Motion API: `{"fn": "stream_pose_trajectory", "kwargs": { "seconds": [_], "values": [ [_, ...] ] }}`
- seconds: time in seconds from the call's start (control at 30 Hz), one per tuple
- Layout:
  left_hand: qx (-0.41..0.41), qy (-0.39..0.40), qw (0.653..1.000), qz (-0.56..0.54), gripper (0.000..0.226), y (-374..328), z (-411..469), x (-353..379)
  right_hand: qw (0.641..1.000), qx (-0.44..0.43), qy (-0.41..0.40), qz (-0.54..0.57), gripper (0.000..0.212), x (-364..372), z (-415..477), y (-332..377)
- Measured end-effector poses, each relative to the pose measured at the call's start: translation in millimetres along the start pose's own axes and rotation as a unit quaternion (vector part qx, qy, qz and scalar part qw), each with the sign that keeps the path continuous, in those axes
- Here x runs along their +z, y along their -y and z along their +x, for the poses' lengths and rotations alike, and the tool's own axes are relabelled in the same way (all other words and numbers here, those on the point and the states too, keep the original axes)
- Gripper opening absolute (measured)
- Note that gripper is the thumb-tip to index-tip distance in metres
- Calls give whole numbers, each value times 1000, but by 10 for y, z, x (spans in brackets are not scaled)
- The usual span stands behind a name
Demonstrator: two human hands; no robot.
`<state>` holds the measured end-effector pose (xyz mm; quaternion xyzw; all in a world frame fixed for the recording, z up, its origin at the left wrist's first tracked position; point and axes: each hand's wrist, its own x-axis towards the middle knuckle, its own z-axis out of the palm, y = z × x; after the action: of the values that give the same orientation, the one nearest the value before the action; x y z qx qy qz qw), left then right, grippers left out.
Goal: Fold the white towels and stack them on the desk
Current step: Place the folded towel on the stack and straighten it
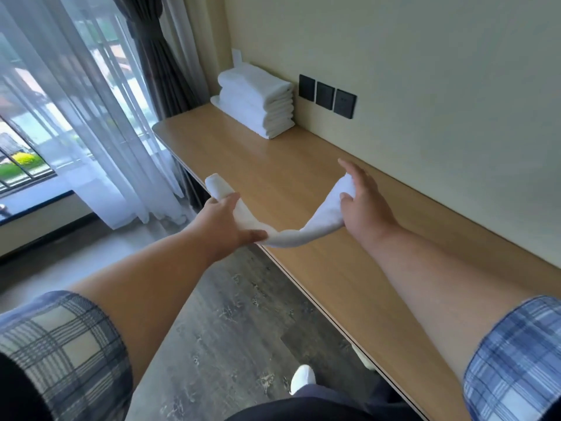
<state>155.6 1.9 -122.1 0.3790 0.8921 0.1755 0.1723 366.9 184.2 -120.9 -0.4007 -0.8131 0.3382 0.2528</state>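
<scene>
Head view: the left hand (226, 221) is closed on one end of a white towel (291, 235), with the thumb on top and the fingers under the cloth. A rolled end of the towel sticks out past this hand, over the front edge of the tabletop (303, 177). The right hand (362, 197) is partly open. Its thumb and palm are pressed to the other end of the towel, and its fingers are stretched out flat above it. The towel is folded into a long, thin strip. It is held up between the two hands and sags in the middle, low over the tabletop near the front edge. Whether the low part touches the wood cannot be told.

Both arms are bare up to rolled plaid sleeves (513, 357).

Farther back on the tabletop, a stack of folded white towels (258, 101) is seen against the wall. It is well apart from the hands. Just beside the stack, three dark wall plates (326, 95) are set in a row on the wall. To the left, a thin white curtain (91, 117) is hung over a window. A grey floor (218, 329) is seen below, with a white shoe (302, 378) on it.
</scene>
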Motion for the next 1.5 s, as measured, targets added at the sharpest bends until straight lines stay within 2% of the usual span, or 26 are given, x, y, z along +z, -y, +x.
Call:
{"fn": "stream_pose_trajectory", "kwargs": {
  "seconds": [0.07,0.13,0.17,0.27,0.3,0.33,0.4,0.43,0.57,0.63,0.7,0.8,0.87,0.93,1.0,1.07,1.13,1.27,1.37,1.5],
  "values": [
    [22,21,997,69,130,156,257,-115,999,-37,5,-37,64,224,261,74],
    [42,25,990,132,125,283,586,-250,992,-96,10,-83,54,414,577,119],
    [49,11,987,150,110,343,781,-346,986,-125,21,-104,46,495,771,123],
    [57,-71,985,144,38,454,1359,-726,974,-164,83,-130,27,679,1383,149],
    [53,-87,985,138,27,464,1542,-864,970,-169,104,-137,21,729,1578,174],
    [40,-91,986,136,25,471,1723,-997,964,-170,132,-157,24,781,1772,225],
    [10,-77,987,141,24,520,2023,-1220,947,-144,183,-221,61,899,2128,325],
    [-1,-73,987,144,24,575,2185,-1301,938,-135,196,-251,73,960,2276,380],
    [-10,-75,990,120,24,851,2798,-1486,901,-162,224,-335,96,1396,2664,549],
    [20,-85,991,105,14,945,3108,-1505,901,-160,227,-334,116,1805,2721,727],
    [74,-81,987,117,23,985,3422,-1529,919,-164,215,-287,121,2315,2788,971],
    [131,-71,978,144,25,1072,3878,-1687,979,-74,164,-94,109,2964,2997,1364],
    [157,-62,972,162,20,1198,4173,-1847,990,1,138,-14,101,3272,3175,1585],
    [183,-51,967,170,22,1315,4415,-2017,993,50,103,21,93,3532,3326,1740],
    [204,-45,965,156,24,1411,4637,-2151,995,67,70,6,77,3735,3476,1844],
    [221,-39,964,140,25,1452,4836,-2246,992,109,51,-25,47,3867,3635,1847],
    [243,-40,957,153,22,1450,5020,-2304,984,157,50,-60,30,3906,3788,1804],
    [240,-5,914,328,16,1358,5483,-2403,979,178,48,-85,21,3729,4106,1651],
    [241,-18,922,304,22,1357,5870,-2444,976,189,49,-97,26,3550,4353,1515],
    [253,-68,891,370,27,1383,6304,-2409,969,173,93,-149,32,3456,4721,1360]
  ]
}}
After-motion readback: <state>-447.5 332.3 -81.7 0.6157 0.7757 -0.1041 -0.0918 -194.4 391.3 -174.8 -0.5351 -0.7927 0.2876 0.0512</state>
